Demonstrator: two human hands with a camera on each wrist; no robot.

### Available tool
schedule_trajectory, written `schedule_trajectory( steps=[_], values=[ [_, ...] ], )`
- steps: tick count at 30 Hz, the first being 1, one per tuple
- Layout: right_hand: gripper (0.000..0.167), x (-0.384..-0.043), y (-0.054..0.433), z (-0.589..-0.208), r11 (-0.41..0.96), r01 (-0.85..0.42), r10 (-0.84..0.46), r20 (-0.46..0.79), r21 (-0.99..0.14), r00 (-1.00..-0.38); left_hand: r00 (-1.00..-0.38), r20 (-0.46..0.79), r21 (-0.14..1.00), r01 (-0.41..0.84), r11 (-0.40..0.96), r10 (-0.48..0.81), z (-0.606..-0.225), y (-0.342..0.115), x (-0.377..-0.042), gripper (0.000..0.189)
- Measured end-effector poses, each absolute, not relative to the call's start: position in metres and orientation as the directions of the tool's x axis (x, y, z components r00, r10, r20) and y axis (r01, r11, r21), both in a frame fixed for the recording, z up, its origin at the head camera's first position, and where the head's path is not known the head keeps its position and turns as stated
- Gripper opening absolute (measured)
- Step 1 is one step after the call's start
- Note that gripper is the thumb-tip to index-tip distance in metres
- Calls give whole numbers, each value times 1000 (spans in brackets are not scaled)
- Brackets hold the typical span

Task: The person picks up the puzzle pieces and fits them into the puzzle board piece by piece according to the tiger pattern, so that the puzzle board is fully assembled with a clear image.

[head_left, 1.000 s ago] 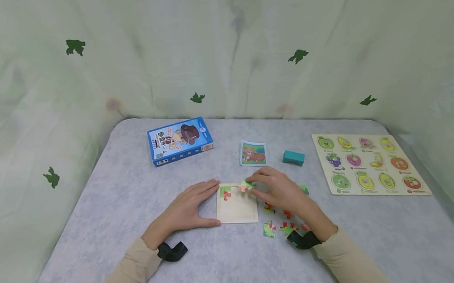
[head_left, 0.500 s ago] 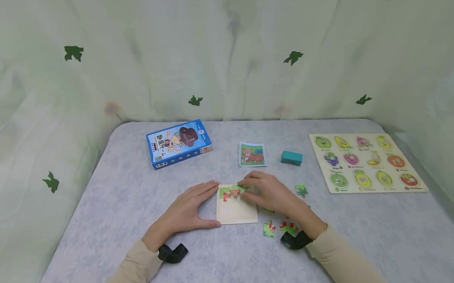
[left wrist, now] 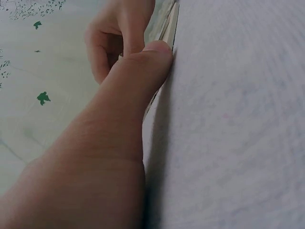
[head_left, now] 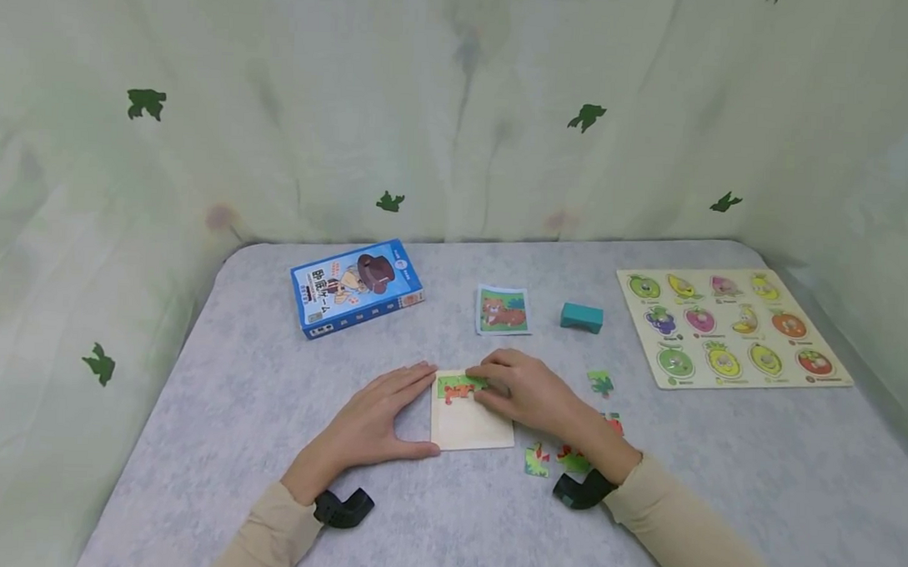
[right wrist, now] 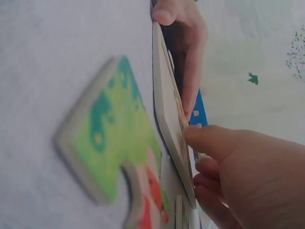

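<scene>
A square wooden puzzle tray (head_left: 473, 430) lies on the table, its lower part bare. Green and red jigsaw pieces (head_left: 450, 389) sit along its upper left. My left hand (head_left: 367, 418) braces the tray's left side with straight fingers, fingertips at the top corner and thumb at the bottom one; in the left wrist view the thumb (left wrist: 152, 55) lies at the tray's edge. Over the top row, my right hand (head_left: 528, 394) pinches a jigsaw piece (head_left: 476, 383) between thumb and index finger, partly hidden by them. In the right wrist view its thumb (right wrist: 209, 138) reaches the tray's surface.
Loose pieces lie right of the tray, including a green one (head_left: 601, 382) and one at the front (head_left: 536, 460); the right arm hides others. Behind stand a bear picture card (head_left: 503, 310), a teal block (head_left: 581, 317), a blue box (head_left: 356, 288) and a fruit board (head_left: 733, 329).
My right hand has moved left and down onto the tray's top row, bringing its piece up against the corner piece. The left hand has stayed at the tray's left side.
</scene>
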State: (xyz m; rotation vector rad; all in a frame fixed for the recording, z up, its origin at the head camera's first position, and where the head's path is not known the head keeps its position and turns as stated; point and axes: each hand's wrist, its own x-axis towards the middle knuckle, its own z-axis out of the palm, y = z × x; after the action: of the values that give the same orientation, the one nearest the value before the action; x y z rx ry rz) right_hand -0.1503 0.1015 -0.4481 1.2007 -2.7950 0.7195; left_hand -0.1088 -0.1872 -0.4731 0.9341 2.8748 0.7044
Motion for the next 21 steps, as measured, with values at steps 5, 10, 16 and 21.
schedule_trajectory(
  steps=[5, 10, 16, 21],
  values=[
    [32, -150, 102, -453, 583, -740, -712, 229, -335, -664, -814, 112, 421, 558, 715, 569, -473, -187, -108, 106],
    [28, -150, 101, -456, 571, -761, -715, 269, -308, -646, -815, 114, 420, 558, 715, 568, -473, -187, -108, 106],
    [27, -148, 99, -457, 581, -757, -706, 279, -299, -651, -817, 111, 422, 554, 718, 565, -474, -187, -109, 106],
    [26, -146, 96, -457, 585, -743, -688, 286, -326, -667, -819, 117, 427, 552, 716, 562, -475, -187, -109, 106]
  ],
)
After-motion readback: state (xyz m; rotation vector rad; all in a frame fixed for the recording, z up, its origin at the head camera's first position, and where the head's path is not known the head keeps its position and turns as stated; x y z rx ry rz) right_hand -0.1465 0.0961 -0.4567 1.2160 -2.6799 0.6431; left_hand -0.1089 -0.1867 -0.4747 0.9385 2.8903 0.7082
